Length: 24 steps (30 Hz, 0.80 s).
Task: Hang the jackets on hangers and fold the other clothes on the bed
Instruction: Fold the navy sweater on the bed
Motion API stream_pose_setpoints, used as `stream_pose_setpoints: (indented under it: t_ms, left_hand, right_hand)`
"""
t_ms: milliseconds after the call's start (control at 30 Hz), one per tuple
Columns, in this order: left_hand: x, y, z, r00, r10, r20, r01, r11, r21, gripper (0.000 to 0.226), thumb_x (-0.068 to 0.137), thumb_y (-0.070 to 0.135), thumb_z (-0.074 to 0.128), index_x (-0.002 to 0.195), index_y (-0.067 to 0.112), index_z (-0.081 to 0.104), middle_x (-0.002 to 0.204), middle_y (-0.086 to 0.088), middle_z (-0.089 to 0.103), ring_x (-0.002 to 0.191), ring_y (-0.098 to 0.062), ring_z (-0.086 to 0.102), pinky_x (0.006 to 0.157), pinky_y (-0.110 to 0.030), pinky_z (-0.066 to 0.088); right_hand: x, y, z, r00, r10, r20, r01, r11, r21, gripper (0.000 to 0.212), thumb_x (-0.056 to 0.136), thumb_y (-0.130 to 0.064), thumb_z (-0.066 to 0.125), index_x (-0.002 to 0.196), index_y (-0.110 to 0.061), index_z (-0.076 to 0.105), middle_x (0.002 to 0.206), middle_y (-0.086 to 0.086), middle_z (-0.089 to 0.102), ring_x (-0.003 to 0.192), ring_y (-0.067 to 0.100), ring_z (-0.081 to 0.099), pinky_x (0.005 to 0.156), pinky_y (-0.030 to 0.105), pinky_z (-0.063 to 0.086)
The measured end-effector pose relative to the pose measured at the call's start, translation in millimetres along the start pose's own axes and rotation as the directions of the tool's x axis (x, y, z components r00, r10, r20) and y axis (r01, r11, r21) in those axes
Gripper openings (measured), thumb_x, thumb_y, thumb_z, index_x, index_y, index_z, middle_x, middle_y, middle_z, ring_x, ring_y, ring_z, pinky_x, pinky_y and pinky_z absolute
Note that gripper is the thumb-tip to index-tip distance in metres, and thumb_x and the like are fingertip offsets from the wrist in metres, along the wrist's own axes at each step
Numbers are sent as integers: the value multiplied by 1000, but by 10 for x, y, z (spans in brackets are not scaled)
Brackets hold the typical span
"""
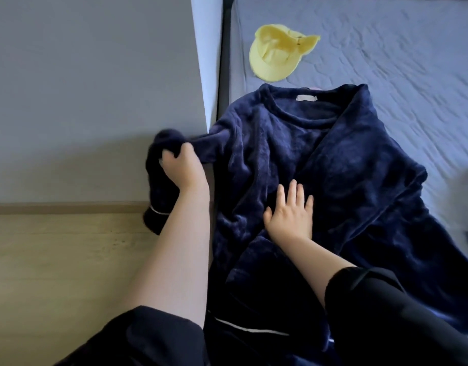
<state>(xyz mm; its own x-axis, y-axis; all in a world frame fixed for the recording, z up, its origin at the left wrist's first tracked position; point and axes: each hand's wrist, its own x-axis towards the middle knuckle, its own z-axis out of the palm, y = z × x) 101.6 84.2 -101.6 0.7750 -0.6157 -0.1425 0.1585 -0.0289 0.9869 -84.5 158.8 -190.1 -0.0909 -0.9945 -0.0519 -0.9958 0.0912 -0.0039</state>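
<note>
On the bed [386, 62], navy fleece top [293, 143] spread flat, left hand [178, 165] gripping its sleeve [161, 186] off the edge, right hand [291, 215] pressing flat with fingers spread, yellow cap [276, 56] beyond.

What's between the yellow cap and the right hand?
Head view: a strip of bare sheet, then the navy fleece top, its neckline and pale label. The right hand lies flat on that top.
</note>
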Motion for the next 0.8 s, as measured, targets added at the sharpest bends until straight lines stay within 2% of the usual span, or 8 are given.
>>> stream_pose_setpoints:
  t_ms: [133, 167, 267, 367, 533, 633, 700, 800]
  left_hand:
    - [-506, 73, -41, 637, 614, 467, -770, 530, 354, 16, 61, 1, 55, 74, -4, 65, 97, -27, 61, 96, -45, 53, 87, -42, 42]
    - [-634, 44, -41, 474, 640, 605, -880, 368, 299, 14, 56, 0, 58, 68, -1, 66, 89, -26, 62, 88, -45, 55, 81, -44, 45]
    - [-926, -218, -84, 93, 340, 936, -995, 65, 75, 26, 61, -3, 67, 82, 9, 76, 108, -20, 66, 109, -49, 50, 99, -50, 35]
    - [-1047, -535, -238, 74, -48, 996, -997, -36, 73, 48, 81, 10, 53, 124, 28, 64, 154, 0, 30, 146, -28, -1, 116, -48, -8]
    - [-960, -557, -319, 129, 82, 988, -988, 94, 121, 42, 81, 1, 48, 109, 21, 72, 156, 3, 28, 146, -20, 9, 119, -40, 8]
    - [-1026, -557, -357, 378, 130, 917, -862, 412, 296, 36, 81, -5, 44, 92, 16, 70, 138, 5, 47, 126, -17, 42, 100, -22, 32]
    - [-1092, -517, -321, 545, 60, 837, -696, 590, 410, 28, 81, -2, 43, 79, 20, 60, 108, 6, 56, 98, -19, 57, 80, -21, 40]
    - [-1127, -416, -164, 704, -349, 619, -85, 823, 562, 21, 88, 0, 40, 89, 16, 54, 96, -9, 63, 75, -25, 66, 70, -36, 57]
  right_hand:
    - [25, 163, -164, 999, -7, -35, 21, 907, 420, 55, 94, -37, 43, 143, -14, 38, 156, 13, 25, 144, 26, 20, 116, 40, 14]
    - [59, 257, -272, 996, 90, -29, -49, 750, 659, 43, 95, -29, 46, 134, -12, 50, 148, 13, 40, 138, 26, 34, 114, 35, 23]
    - [204, 712, -667, 847, 392, 358, -275, -251, 928, 34, 99, -14, 34, 123, -2, 53, 126, 24, 58, 114, 35, 58, 92, 38, 47]
    - [250, 1245, -850, 787, 296, 541, -281, -609, 742, 44, 101, -19, 22, 134, 4, 39, 134, 30, 48, 120, 41, 53, 87, 41, 46]
    - [228, 1671, -1054, 825, 259, 502, -219, -673, 707, 47, 96, -28, 26, 135, -16, 49, 134, 8, 55, 121, 27, 52, 101, 38, 41]
    - [180, 1695, -1143, 743, 337, 578, -274, -636, 722, 34, 90, -36, 40, 113, -21, 60, 110, 2, 63, 98, 23, 60, 77, 32, 51]
    - [103, 1622, -1158, 672, 510, 537, -485, -246, 840, 38, 90, -30, 48, 124, -16, 54, 121, 6, 59, 110, 27, 57, 82, 36, 51]
    - [66, 1606, -1133, 557, 830, -38, -510, 378, 773, 58, 75, -4, 55, 131, -9, 43, 137, 15, 46, 129, 32, 43, 104, 41, 38]
